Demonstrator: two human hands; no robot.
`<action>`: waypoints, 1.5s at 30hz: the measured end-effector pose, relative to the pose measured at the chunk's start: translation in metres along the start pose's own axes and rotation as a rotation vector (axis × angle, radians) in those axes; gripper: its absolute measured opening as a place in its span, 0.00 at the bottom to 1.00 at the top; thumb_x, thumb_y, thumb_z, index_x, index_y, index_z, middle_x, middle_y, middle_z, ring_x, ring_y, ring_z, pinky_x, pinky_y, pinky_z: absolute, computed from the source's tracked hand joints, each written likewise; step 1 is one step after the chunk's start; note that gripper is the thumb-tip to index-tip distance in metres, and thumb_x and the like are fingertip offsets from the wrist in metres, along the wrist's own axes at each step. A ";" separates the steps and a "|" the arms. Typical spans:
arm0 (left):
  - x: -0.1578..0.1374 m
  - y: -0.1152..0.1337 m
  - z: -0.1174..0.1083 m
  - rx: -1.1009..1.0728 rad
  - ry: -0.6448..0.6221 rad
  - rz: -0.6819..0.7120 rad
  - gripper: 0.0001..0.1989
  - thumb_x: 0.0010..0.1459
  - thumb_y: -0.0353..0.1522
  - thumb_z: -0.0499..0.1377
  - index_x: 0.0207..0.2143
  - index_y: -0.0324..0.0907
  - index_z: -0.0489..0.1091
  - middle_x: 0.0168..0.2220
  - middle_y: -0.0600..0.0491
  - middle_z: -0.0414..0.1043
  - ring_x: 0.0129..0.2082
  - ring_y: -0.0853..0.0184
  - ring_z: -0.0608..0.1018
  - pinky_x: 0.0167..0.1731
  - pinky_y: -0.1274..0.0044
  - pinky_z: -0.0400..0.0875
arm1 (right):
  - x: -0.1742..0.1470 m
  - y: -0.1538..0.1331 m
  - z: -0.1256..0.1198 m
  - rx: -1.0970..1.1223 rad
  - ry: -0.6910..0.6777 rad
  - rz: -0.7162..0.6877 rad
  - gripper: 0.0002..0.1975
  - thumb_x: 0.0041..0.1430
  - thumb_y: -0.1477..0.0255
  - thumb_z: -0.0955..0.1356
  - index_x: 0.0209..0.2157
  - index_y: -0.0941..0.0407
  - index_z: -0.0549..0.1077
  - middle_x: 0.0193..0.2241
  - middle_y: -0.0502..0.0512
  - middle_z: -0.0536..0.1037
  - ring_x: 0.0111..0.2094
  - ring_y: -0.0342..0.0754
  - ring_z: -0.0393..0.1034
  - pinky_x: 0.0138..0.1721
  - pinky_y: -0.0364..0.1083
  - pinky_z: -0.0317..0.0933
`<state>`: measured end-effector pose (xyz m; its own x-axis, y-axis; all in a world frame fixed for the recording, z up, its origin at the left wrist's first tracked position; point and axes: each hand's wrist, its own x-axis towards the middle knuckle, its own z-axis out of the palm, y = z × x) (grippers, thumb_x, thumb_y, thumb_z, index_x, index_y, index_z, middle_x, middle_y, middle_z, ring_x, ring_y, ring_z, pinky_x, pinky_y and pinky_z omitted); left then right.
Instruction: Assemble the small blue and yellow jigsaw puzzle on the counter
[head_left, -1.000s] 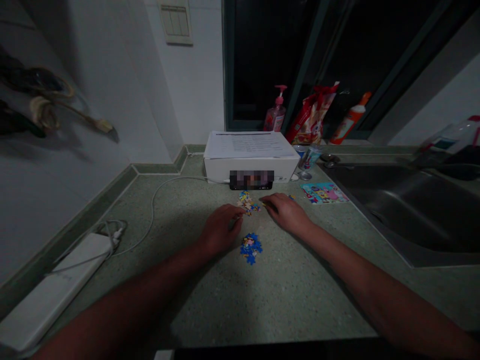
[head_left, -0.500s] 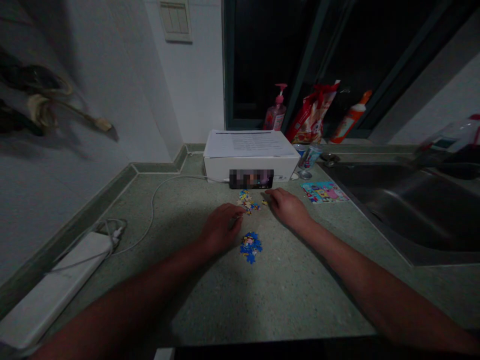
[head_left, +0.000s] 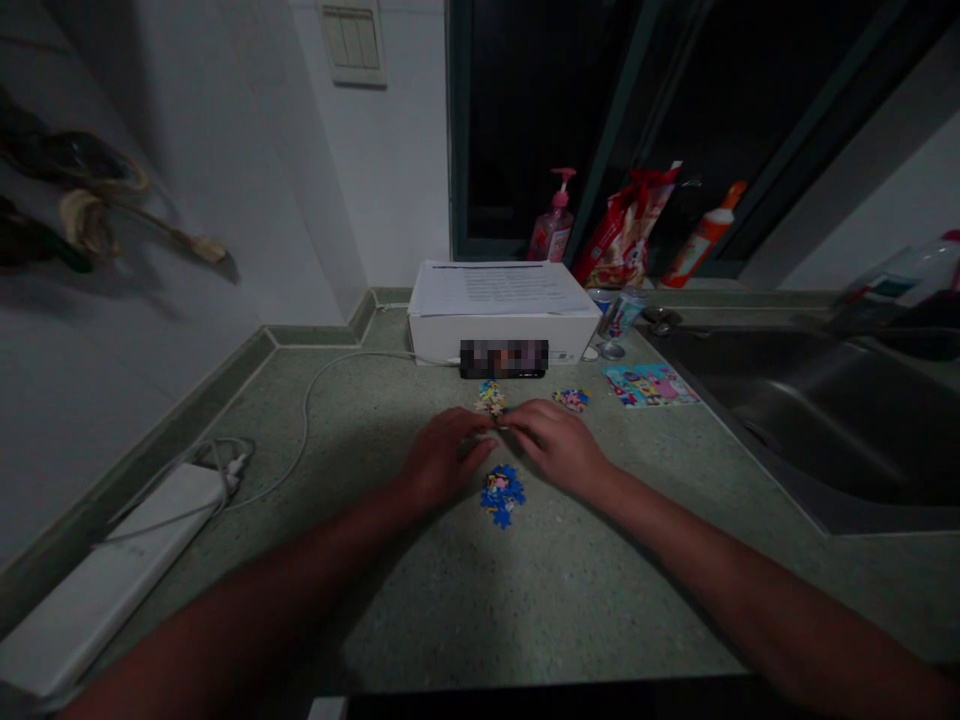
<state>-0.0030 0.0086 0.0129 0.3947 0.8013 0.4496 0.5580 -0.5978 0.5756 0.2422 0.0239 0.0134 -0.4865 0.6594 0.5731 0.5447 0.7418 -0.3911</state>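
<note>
My left hand (head_left: 448, 452) and my right hand (head_left: 556, 440) meet fingertip to fingertip over the counter. Both are closed at a small jigsaw piece (head_left: 499, 425), mostly covered by the fingers. Just beyond the fingertips lies a small pile of yellowish jigsaw pieces (head_left: 490, 393). Nearer to me, below the hands, a cluster of mainly blue jigsaw pieces (head_left: 502, 496) lies flat; whether they are all joined I cannot tell. Another group of blue, pink and yellow pieces (head_left: 572, 399) rests beyond my right hand.
A phone (head_left: 504, 359) leans against a white box (head_left: 495, 325) topped with printed paper, its cable (head_left: 306, 410) running left to a power strip (head_left: 150, 550). At right are a colourful picture card (head_left: 649, 385), cans (head_left: 624, 312) and a sink (head_left: 832, 400).
My right hand has moved left and toward me, its fingertips now meeting my left hand's. The piece group it covered at right has come into view. My left hand has barely moved.
</note>
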 end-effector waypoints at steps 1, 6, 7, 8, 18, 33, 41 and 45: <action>0.000 -0.002 0.001 -0.006 -0.005 0.024 0.09 0.71 0.27 0.64 0.51 0.42 0.80 0.45 0.48 0.84 0.45 0.58 0.86 0.51 0.64 0.83 | 0.000 -0.004 0.001 -0.003 -0.022 -0.021 0.13 0.76 0.75 0.67 0.53 0.49 0.83 0.46 0.57 0.87 0.48 0.55 0.83 0.50 0.55 0.77; -0.001 -0.011 0.004 -0.027 -0.037 0.082 0.06 0.75 0.35 0.63 0.46 0.47 0.81 0.41 0.48 0.84 0.42 0.56 0.85 0.47 0.62 0.84 | -0.001 -0.011 0.004 -0.004 -0.119 -0.076 0.17 0.78 0.73 0.65 0.55 0.44 0.84 0.45 0.56 0.88 0.47 0.56 0.82 0.50 0.55 0.77; 0.000 -0.012 0.004 -0.030 -0.036 0.078 0.07 0.75 0.36 0.62 0.45 0.48 0.81 0.40 0.49 0.83 0.42 0.55 0.85 0.46 0.61 0.84 | -0.001 -0.012 0.004 -0.004 -0.121 -0.079 0.17 0.78 0.73 0.65 0.55 0.43 0.84 0.45 0.56 0.88 0.47 0.56 0.82 0.49 0.55 0.77; 0.000 -0.013 0.005 -0.033 -0.036 0.075 0.08 0.75 0.37 0.62 0.44 0.49 0.81 0.40 0.48 0.83 0.41 0.55 0.85 0.46 0.60 0.85 | -0.001 -0.012 0.004 -0.003 -0.118 -0.082 0.18 0.78 0.73 0.65 0.55 0.43 0.84 0.45 0.56 0.87 0.47 0.56 0.82 0.49 0.55 0.76; 0.000 -0.011 0.005 -0.083 -0.030 0.093 0.09 0.75 0.39 0.62 0.43 0.48 0.82 0.40 0.48 0.84 0.41 0.54 0.85 0.46 0.60 0.84 | -0.003 -0.012 0.003 -0.056 -0.045 -0.236 0.17 0.77 0.77 0.66 0.54 0.46 0.84 0.43 0.56 0.86 0.44 0.54 0.81 0.46 0.53 0.75; -0.001 -0.008 0.005 -0.057 0.037 0.021 0.04 0.69 0.34 0.66 0.44 0.50 0.81 0.42 0.49 0.84 0.43 0.53 0.85 0.48 0.57 0.85 | -0.003 -0.011 0.001 -0.088 -0.003 -0.160 0.13 0.78 0.73 0.67 0.55 0.47 0.83 0.48 0.58 0.88 0.49 0.56 0.84 0.50 0.56 0.79; 0.001 -0.010 0.004 0.002 0.076 -0.032 0.06 0.70 0.33 0.66 0.47 0.52 0.82 0.43 0.49 0.84 0.45 0.53 0.85 0.49 0.54 0.86 | -0.004 -0.007 -0.007 0.019 0.025 0.065 0.18 0.74 0.74 0.66 0.55 0.42 0.83 0.50 0.55 0.88 0.52 0.58 0.83 0.56 0.62 0.77; 0.000 -0.009 0.004 -0.002 0.037 0.006 0.07 0.70 0.34 0.66 0.48 0.55 0.82 0.46 0.51 0.86 0.48 0.52 0.85 0.54 0.51 0.85 | -0.006 0.020 -0.004 -0.092 0.092 0.223 0.17 0.71 0.74 0.67 0.54 0.46 0.82 0.50 0.59 0.87 0.53 0.62 0.82 0.57 0.64 0.76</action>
<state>-0.0049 0.0140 0.0048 0.3710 0.7963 0.4778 0.5541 -0.6027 0.5742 0.2588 0.0346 0.0046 -0.2857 0.7882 0.5452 0.6935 0.5626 -0.4500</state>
